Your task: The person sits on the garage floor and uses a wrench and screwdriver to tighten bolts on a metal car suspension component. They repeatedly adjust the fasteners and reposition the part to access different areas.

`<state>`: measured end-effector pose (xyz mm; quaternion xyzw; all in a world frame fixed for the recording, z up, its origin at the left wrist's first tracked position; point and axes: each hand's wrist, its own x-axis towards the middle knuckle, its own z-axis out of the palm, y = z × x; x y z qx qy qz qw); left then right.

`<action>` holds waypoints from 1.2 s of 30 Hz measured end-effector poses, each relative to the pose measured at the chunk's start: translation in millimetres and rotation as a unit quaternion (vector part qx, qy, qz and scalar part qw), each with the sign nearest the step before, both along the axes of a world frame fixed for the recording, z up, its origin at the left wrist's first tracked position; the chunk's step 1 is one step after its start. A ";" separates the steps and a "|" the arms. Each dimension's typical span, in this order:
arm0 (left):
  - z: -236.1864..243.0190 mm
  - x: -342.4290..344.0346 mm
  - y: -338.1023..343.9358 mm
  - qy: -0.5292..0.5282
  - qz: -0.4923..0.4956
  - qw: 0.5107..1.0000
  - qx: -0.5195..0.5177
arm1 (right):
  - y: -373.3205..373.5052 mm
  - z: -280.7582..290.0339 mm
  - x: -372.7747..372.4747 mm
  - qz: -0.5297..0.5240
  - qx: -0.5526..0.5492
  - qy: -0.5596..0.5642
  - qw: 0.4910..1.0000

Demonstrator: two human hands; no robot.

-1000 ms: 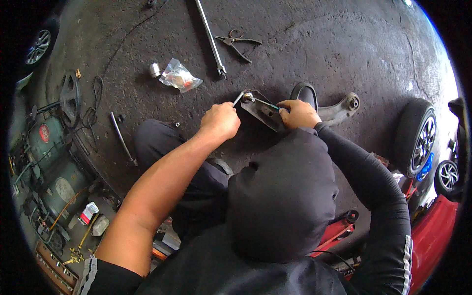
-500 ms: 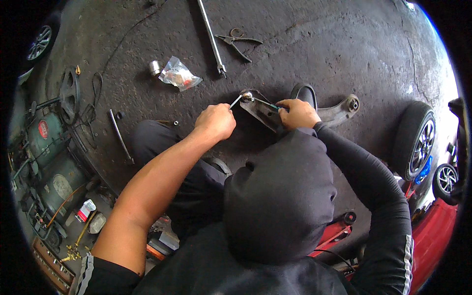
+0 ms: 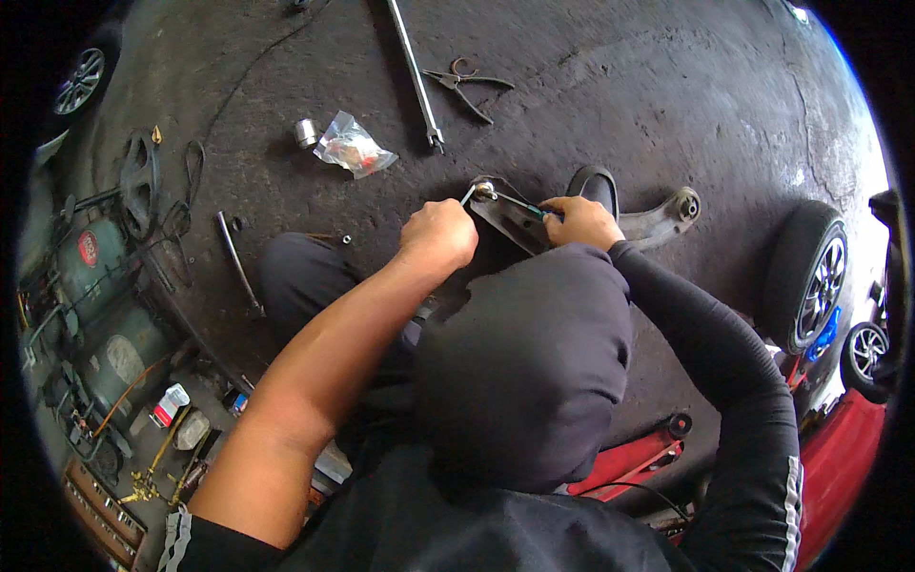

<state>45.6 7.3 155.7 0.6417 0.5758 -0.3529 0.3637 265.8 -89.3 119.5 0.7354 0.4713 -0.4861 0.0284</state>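
Note:
A grey metal car control arm (image 3: 650, 226) lies on the floor in front of me, with a shiny round joint (image 3: 484, 191) at its left end. My left hand (image 3: 438, 234) is closed around a slim metal tool (image 3: 468, 194) whose tip meets the joint; its kind is hidden by the fist. From the other side, my right hand (image 3: 579, 224) grips a screwdriver (image 3: 519, 202) with a teal handle, its shaft pointing at the same joint. What looks like the toe of a dark shoe (image 3: 596, 184) rests at the arm's middle. My hooded head hides part of the arm.
Beyond the joint lie a long metal bar (image 3: 415, 74), pliers (image 3: 467, 91), a clear plastic bag (image 3: 355, 149) and a metal cup (image 3: 305, 133). A rod (image 3: 239, 262) and a nut (image 3: 347, 240) are left. Green tanks (image 3: 95, 262) stand left, a wheel (image 3: 810, 276) right.
My left hand has shifted slightly right, nearer the joint, with less of its tool showing. The right hand keeps its grip on the screwdriver; my head has moved a little left.

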 end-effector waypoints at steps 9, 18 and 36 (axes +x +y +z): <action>0.3 2.5 7.9 -0.008 0.073 0.997 -0.016 | 9.0 -8.9 11.4 0.025 -0.008 0.025 0.999; -53.6 -18.0 32.0 -0.044 0.013 0.994 0.100 | 15.8 -22.1 24.2 0.047 0.024 -0.001 0.999; 7.6 -44.5 43.2 -0.164 -0.131 0.971 0.117 | 1.8 4.3 10.0 0.041 0.043 0.010 0.998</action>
